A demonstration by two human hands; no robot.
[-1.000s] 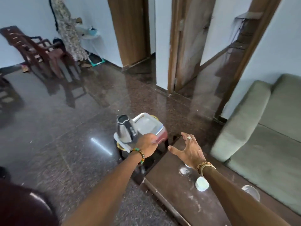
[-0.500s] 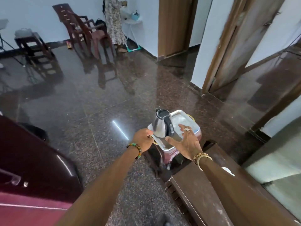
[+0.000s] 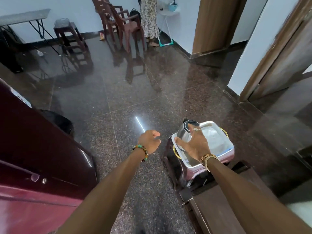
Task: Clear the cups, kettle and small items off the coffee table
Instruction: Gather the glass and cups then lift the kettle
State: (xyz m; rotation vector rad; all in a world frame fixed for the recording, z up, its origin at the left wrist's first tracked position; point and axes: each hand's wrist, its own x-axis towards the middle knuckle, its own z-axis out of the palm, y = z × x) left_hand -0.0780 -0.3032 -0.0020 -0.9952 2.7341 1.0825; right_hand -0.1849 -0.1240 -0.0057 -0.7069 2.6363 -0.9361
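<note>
Coffee table surface shows as a dark strip on the near side of the white tub; no cups or small items in view. Left hand hangs in the air left of the tub, fingers loosely curled, holding nothing. Right hand lies over the tub's left corner on the kettle, fingers spread and fairly straight, thumb low on the steel body, ringed fingers up by the open mouth, no closed grip visible. Kettle is off the table, leaning in the tub's left corner; the tub sits on a dark stool. Judgement: polished steel, rigid and slick, would dent rather than break; its weight depends on the water inside, cannot tell. The body looks too round and wide to pinch well, so take it by the handle, hidden under the hand here. Beyond the tub, glossy granite floor, then stacked plastic chairs far off.
</note>
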